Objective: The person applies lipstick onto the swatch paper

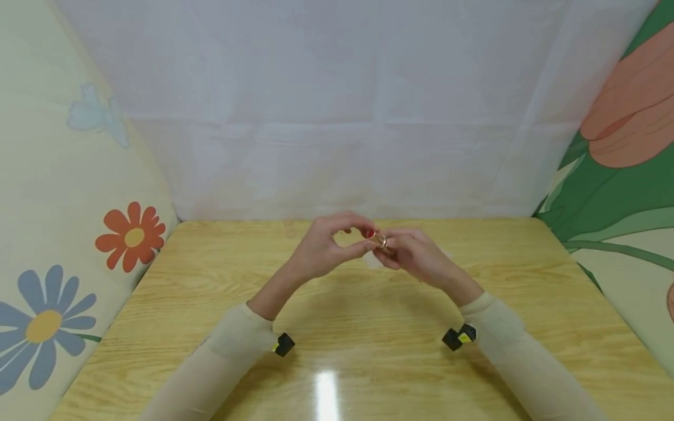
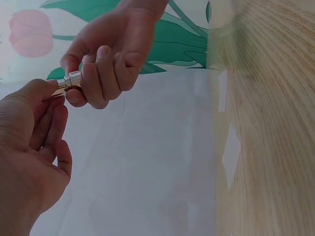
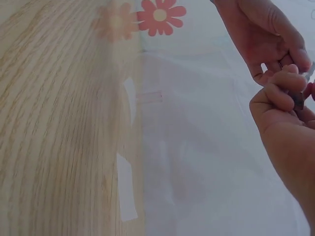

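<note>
Above the wooden table, both hands meet at a small, shiny gold lipstick tube (image 1: 381, 241). My left hand (image 1: 327, 248) pinches one end between thumb and fingertips, and a red spot shows there in the head view; whether it is lipstick or a nail cannot be told. The other end sits in my right hand (image 1: 423, 256), whose fingers curl round it. In the left wrist view the tube (image 2: 69, 81) has a narrower part towards the left thumb and a wider, ringed part in the right fist. The right wrist view mostly hides it behind the fingers.
Beneath the hands lies the wood-grain table (image 1: 337, 327), with a glare spot near its front. A white sheet (image 1: 337, 117) hangs behind its far edge, where white tape strips (image 2: 230, 157) lie. Flower-painted panels (image 1: 42, 175) flank both sides.
</note>
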`<action>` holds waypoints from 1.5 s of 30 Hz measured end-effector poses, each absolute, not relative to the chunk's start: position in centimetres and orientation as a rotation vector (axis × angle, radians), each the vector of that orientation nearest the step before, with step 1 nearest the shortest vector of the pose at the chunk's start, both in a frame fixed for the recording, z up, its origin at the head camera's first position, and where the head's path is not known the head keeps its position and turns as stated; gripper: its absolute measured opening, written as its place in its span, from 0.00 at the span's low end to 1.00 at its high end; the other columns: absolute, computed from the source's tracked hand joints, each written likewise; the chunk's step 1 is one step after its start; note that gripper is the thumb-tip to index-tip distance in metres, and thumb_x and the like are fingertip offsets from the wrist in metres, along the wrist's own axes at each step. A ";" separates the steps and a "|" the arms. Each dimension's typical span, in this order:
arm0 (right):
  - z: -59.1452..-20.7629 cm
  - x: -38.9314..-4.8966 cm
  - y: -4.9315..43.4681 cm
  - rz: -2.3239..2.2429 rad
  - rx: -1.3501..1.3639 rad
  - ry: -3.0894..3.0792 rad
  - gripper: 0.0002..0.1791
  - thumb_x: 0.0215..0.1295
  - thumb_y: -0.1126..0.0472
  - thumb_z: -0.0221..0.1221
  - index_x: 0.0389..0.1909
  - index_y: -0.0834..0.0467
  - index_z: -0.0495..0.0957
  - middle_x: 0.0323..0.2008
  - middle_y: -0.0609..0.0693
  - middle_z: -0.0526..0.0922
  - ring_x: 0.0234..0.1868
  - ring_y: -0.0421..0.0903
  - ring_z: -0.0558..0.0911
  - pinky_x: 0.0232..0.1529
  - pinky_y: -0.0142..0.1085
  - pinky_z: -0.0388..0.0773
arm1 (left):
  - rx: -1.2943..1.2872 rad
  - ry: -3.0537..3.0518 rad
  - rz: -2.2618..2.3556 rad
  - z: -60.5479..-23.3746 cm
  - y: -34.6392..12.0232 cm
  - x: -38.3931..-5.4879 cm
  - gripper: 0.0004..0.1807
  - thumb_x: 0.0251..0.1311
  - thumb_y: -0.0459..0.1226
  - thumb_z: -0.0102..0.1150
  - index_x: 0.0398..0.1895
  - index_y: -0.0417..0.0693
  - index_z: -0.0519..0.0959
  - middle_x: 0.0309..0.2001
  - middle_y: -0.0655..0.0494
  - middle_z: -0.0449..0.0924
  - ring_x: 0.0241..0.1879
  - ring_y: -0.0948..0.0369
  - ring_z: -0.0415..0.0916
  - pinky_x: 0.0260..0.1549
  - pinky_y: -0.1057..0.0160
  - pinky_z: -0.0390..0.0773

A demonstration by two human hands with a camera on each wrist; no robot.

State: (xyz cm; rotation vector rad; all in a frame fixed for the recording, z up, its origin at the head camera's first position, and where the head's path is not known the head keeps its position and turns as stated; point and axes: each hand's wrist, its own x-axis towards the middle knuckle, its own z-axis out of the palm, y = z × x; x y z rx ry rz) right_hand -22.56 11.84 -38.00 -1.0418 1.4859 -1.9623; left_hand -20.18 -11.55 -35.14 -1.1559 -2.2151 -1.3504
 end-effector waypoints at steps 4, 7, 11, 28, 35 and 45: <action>-37.9 -22.6 11.9 -1.957 -1.034 1.457 0.18 0.77 0.65 0.41 0.46 0.64 0.81 0.32 0.56 0.76 0.27 0.45 0.69 0.32 0.36 0.67 | -1.148 -2.202 -1.412 -35.0 -11.4 -20.0 0.12 0.65 0.37 0.69 0.51 0.53 0.85 0.46 0.65 0.84 0.45 0.61 0.79 0.43 0.54 0.74; -37.7 -22.5 12.0 -1.997 -1.002 1.495 0.16 0.78 0.63 0.46 0.56 0.63 0.79 0.42 0.57 0.80 0.35 0.48 0.75 0.38 0.38 0.72 | -1.073 -2.202 -1.450 -35.0 -11.4 -20.0 0.11 0.65 0.37 0.70 0.49 0.54 0.84 0.43 0.64 0.84 0.43 0.61 0.78 0.42 0.52 0.73; -37.8 -22.5 12.2 -1.992 -0.983 1.661 0.18 0.77 0.62 0.56 0.64 0.60 0.75 0.54 0.60 0.80 0.49 0.55 0.80 0.47 0.41 0.76 | -0.963 -2.211 -1.468 -35.0 -11.5 -19.9 0.10 0.64 0.39 0.71 0.46 0.54 0.83 0.41 0.64 0.83 0.40 0.61 0.78 0.40 0.53 0.72; -38.1 -22.9 12.3 -1.956 -0.971 1.763 0.17 0.75 0.61 0.60 0.61 0.62 0.80 0.51 0.66 0.81 0.47 0.54 0.81 0.49 0.43 0.78 | -0.941 -2.240 -1.542 -34.6 -11.5 -19.7 0.10 0.63 0.34 0.71 0.46 0.47 0.84 0.44 0.61 0.84 0.45 0.59 0.78 0.44 0.50 0.72; -38.2 -23.4 12.4 -2.073 -1.007 1.447 0.15 0.76 0.69 0.54 0.57 0.63 0.83 0.48 0.57 0.83 0.42 0.48 0.77 0.46 0.38 0.75 | -0.932 -2.245 -1.587 -34.5 -11.3 -19.7 0.11 0.62 0.31 0.70 0.48 0.46 0.84 0.45 0.57 0.84 0.45 0.54 0.77 0.45 0.50 0.73; -38.2 -23.2 12.2 -2.118 -0.936 1.257 0.16 0.77 0.70 0.49 0.52 0.62 0.85 0.41 0.55 0.83 0.32 0.44 0.70 0.34 0.33 0.67 | -0.973 -2.237 -1.670 -34.8 -11.4 -19.8 0.11 0.65 0.35 0.68 0.49 0.44 0.84 0.46 0.58 0.84 0.44 0.51 0.74 0.44 0.46 0.72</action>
